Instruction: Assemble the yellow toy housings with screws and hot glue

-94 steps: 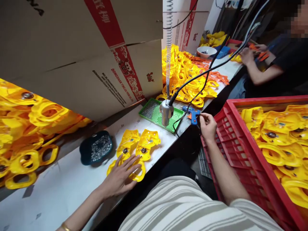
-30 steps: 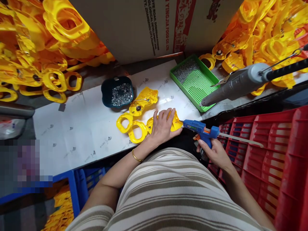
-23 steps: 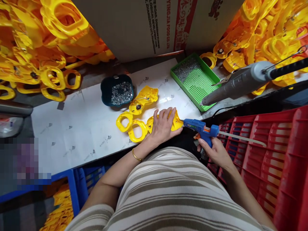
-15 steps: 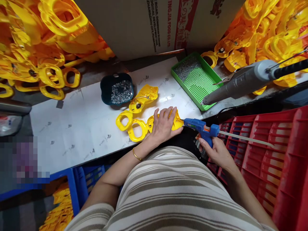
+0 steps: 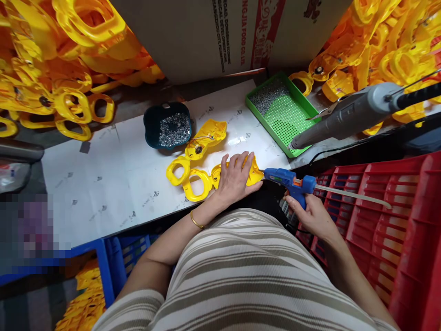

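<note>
Under my left hand (image 5: pixel 234 178) is a yellow plastic shell (image 5: pixel 197 186) with a loop handle, lying at the front edge of the white-covered bench. The fingers curl over its body and hide much of it. My right hand (image 5: pixel 313 214) grips a blue hot glue gun (image 5: pixel 285 179) by its handle; a pale glue stick (image 5: pixel 354 196) sticks out of the back. The gun's nozzle is at the right end of that shell; whether it touches I cannot tell. Just behind lies a second yellow shell (image 5: pixel 203 143) with thin wires and a dark round part inside.
A dark bowl of small screws (image 5: pixel 151 131) and a green tray (image 5: pixel 272 135) with screws stand behind. A grey electric screwdriver (image 5: pixel 339 117) hangs at right. Yellow shells (image 5: pixel 74 108) are heaped both sides of a cardboard box (image 5: pixel 193 41). A red crate (image 5: pixel 409 230) stands right.
Both hands, the glue gun and the shell stay almost where they were. The view has shifted very slightly.
</note>
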A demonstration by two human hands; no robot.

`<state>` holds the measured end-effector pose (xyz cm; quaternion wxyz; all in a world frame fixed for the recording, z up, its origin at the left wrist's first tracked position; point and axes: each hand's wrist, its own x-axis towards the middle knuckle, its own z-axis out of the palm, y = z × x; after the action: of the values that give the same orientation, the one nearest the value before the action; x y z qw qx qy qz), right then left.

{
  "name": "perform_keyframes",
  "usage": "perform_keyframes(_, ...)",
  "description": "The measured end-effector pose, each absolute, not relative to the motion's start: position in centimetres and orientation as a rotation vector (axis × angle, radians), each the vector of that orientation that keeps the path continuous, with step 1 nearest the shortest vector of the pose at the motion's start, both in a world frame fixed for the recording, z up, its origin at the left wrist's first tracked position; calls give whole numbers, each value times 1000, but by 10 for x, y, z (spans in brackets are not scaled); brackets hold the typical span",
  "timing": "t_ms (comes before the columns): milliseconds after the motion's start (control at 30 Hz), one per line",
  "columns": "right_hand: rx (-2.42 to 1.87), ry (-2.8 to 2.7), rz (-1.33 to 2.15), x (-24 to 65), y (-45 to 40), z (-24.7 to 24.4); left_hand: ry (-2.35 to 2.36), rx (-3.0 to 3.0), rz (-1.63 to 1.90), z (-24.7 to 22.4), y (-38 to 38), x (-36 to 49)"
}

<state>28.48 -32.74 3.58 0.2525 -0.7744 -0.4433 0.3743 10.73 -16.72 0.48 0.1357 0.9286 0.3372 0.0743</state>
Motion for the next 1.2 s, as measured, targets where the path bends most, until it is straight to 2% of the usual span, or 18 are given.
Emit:
perform_keyframes(467,-2201,-1358,841,280,-326,48,981,2678,229,3,-168,107)
perform_keyframes(800,-1953,-1012,1324,300,-320,45,996,2625,285,-2,-166,103)
perform_keyframes(933,-1732,-877,1451,297,-314,53,1021,2619,330,-5,-168,104)
perform_keyframes(1067,-1518,-752,1403,287,-308,55,1017,2649,342,-5,-172,102)
perform_keyframes(1200,-1656,-880,1270,287,-296,49,1053,2700,497,3,-149,93)
